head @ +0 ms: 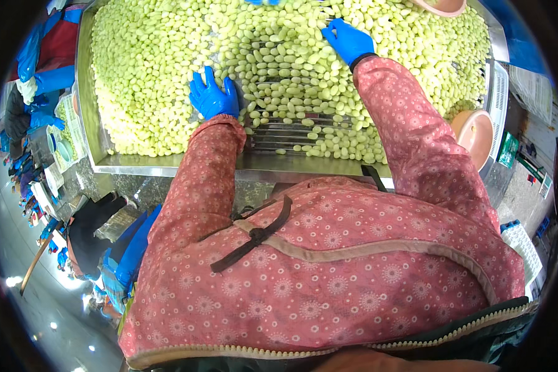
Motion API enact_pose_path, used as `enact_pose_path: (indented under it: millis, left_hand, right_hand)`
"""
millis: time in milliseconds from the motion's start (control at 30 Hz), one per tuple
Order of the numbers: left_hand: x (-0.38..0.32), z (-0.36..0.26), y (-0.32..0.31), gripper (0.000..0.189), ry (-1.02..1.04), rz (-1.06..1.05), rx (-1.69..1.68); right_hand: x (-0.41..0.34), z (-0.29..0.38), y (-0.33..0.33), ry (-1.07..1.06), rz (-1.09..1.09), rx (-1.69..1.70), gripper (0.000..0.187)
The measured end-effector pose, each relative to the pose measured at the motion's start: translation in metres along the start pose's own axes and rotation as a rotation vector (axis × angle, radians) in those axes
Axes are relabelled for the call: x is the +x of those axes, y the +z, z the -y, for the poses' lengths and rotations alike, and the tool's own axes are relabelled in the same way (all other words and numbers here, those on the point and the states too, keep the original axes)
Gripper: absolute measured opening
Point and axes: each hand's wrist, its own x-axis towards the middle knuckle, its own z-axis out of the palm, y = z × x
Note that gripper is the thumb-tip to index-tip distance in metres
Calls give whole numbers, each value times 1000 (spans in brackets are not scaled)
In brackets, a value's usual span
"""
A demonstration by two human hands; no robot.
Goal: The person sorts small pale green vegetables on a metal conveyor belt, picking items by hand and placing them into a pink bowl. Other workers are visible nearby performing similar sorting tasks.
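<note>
A metal sorting table (167, 171) with a raised rim holds a thick spread of pale green, grape-like oval fruits (139, 88). My left hand (215, 96), in a blue glove, rests palm down on them left of centre, fingers apart and nothing in its grasp. Farther back and to the right, my right hand (348, 41), gloved in blue too, has its fingers curled in over the fruits. Whether a fruit is pinched there is hidden. Between my hands the fruits lie thinner, and metal slats (283, 135) show through.
A pink bowl (474, 135) stands at the right rim; another pink bowl (441, 5) is at the far edge. Something blue, perhaps another person's glove (262, 2), enters at the top. People in blue workwear (42, 79) stand on the left, near a white crate (69, 130) with fruits and bowls.
</note>
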Motion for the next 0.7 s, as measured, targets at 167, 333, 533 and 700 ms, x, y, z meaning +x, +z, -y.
enact_pose_path:
  millis: [167, 333, 533, 700]
  left_hand:
    - [1, 0, -4, 62, -10, 1, 13]
    - [0, -1, -1, 60, 6, -13, -23]
    - [-2, -2, 2, 58, 4, -15, -12]
    - [-2, 2, -2, 57, 34, -23, -51]
  right_hand:
    - [-9, 1, -11, 58, -64, 77, 41]
    - [27, 6, -12, -131, -160, 73, 39]
    - [50, 3, 1, 30, 95, -35, 44]
    - [22, 1, -5, 81, 132, 60, 48]
